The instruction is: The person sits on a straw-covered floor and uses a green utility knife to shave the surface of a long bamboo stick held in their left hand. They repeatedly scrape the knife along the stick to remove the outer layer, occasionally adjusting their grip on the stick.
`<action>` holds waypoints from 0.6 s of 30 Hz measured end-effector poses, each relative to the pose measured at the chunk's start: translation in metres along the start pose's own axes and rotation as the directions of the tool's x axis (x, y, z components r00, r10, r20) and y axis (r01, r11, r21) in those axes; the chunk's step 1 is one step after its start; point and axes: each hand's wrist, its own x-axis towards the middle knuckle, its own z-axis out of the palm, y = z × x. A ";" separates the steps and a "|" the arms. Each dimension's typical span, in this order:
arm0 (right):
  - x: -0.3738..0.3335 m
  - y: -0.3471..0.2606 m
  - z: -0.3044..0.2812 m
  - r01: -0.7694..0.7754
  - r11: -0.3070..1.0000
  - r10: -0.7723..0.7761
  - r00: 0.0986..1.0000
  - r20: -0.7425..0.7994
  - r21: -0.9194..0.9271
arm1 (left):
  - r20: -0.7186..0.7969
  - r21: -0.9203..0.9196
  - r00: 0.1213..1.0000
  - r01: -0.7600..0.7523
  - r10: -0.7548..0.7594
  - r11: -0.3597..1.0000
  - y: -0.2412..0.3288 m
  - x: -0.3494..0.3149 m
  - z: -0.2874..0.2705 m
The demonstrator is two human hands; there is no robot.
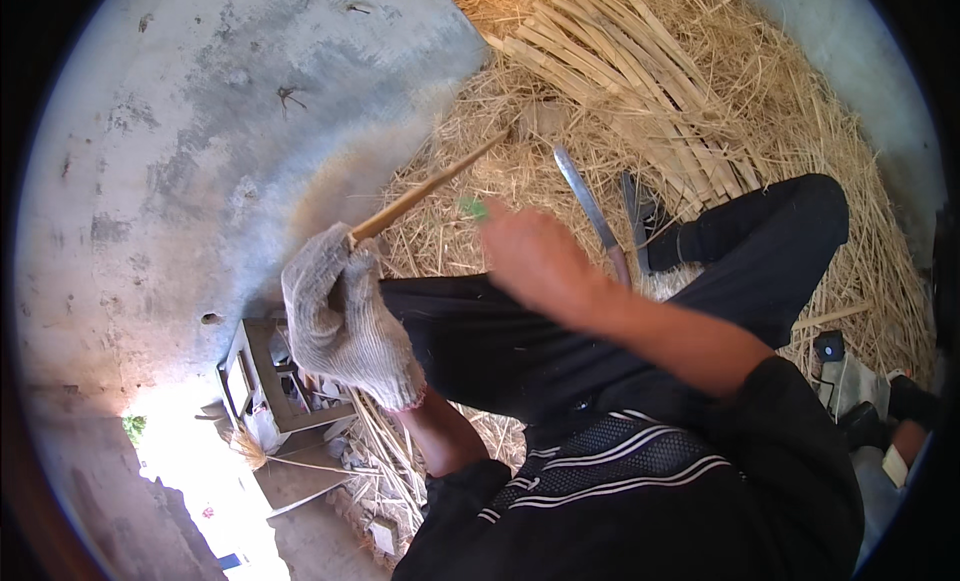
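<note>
Above straw (590,136), the gloved left hand (340,306) clamps a wooden strip (425,189), presumably for steadiness; the blurred right hand (540,259)'s grip cannot be told.

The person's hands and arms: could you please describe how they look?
The left hand wears a pale grey knitted glove with a ribbed cuff; the right hand is bare. Both black sleeves stop well short of the hands.

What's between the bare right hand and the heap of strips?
In the head view, a knife lies between the right hand and the strips, with loose straw around it.
</note>
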 end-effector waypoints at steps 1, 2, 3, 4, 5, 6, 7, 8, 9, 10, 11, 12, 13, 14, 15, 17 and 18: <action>0.017 0.075 0.032 0.113 0.989 -0.101 0.987 0.127 -0.095 | 0.029 -0.048 1.000 -0.002 0.003 0.999 0.007 -0.001 0.010; 0.008 0.066 0.033 0.021 0.999 -0.018 0.995 0.097 -0.028 | 0.043 -0.060 0.999 -0.020 0.022 0.998 0.002 0.003 0.011; -0.009 0.043 0.029 -0.059 0.997 0.056 0.996 0.067 0.043 | 0.019 -0.073 0.999 -0.036 0.037 0.997 -0.003 0.004 0.008; -0.021 0.031 0.020 -0.141 0.984 0.136 0.989 0.060 0.108 | -0.008 -0.084 0.999 -0.033 0.032 0.996 -0.005 -0.001 0.008; -0.027 0.023 0.014 -0.116 0.986 0.110 0.992 0.062 0.117 | -0.034 -0.072 0.999 0.003 -0.006 0.997 -0.003 -0.001 0.010; -0.027 0.015 0.008 -0.087 0.987 0.082 0.996 0.047 0.131 | -0.059 -0.066 0.998 0.023 -0.027 0.998 -0.002 0.004 0.014; -0.027 0.010 0.003 -0.058 0.988 0.054 0.998 0.031 0.145 | -0.060 -0.070 0.998 0.028 -0.032 0.997 -0.002 0.004 0.014; -0.026 0.015 -0.001 -0.103 0.985 0.096 0.994 0.052 0.141 | -0.060 -0.075 0.997 0.033 -0.037 0.997 -0.001 0.003 0.015; -0.024 0.025 -0.009 -0.139 0.981 0.130 0.989 0.072 0.138 | -0.066 -0.075 0.997 0.032 -0.037 0.997 0.001 0.004 0.013; -0.021 0.032 -0.018 -0.172 0.977 0.161 0.983 0.090 0.130 | -0.070 -0.050 0.996 0.045 -0.049 0.998 0.003 0.003 0.012; -0.022 0.030 -0.028 -0.166 0.972 0.169 0.986 -0.002 0.166 | -0.076 -0.025 0.995 0.059 -0.061 0.998 0.006 0.000 0.009; -0.022 0.018 -0.044 -0.100 0.961 0.111 0.993 -0.029 0.260 | -0.082 -0.011 0.994 0.074 -0.075 0.997 0.008 -0.001 0.011; -0.025 0.000 -0.059 -0.034 0.936 0.057 0.997 -0.056 0.351 | -0.109 -0.011 0.993 0.048 -0.049 0.999 0.010 -0.001 0.014; -0.030 -0.015 -0.068 0.021 0.900 0.019 0.996 -0.088 0.436 | -0.098 0.003 0.993 0.061 -0.060 0.998 0.012 -0.002 0.016; -0.034 -0.027 -0.070 0.146 0.851 -0.084 0.986 -0.145 0.504 | -0.082 0.017 0.994 0.076 -0.075 0.997 0.015 -0.003 0.017; -0.040 -0.044 -0.065 0.262 0.799 -0.187 0.964 -0.191 0.541 | -0.063 0.037 0.993 0.099 -0.096 0.994 0.020 -0.003 0.020; -0.037 -0.046 -0.062 0.238 0.825 -0.171 0.970 -0.176 0.512 | -0.064 0.050 0.993 0.107 -0.104 0.993 0.023 -0.002 0.018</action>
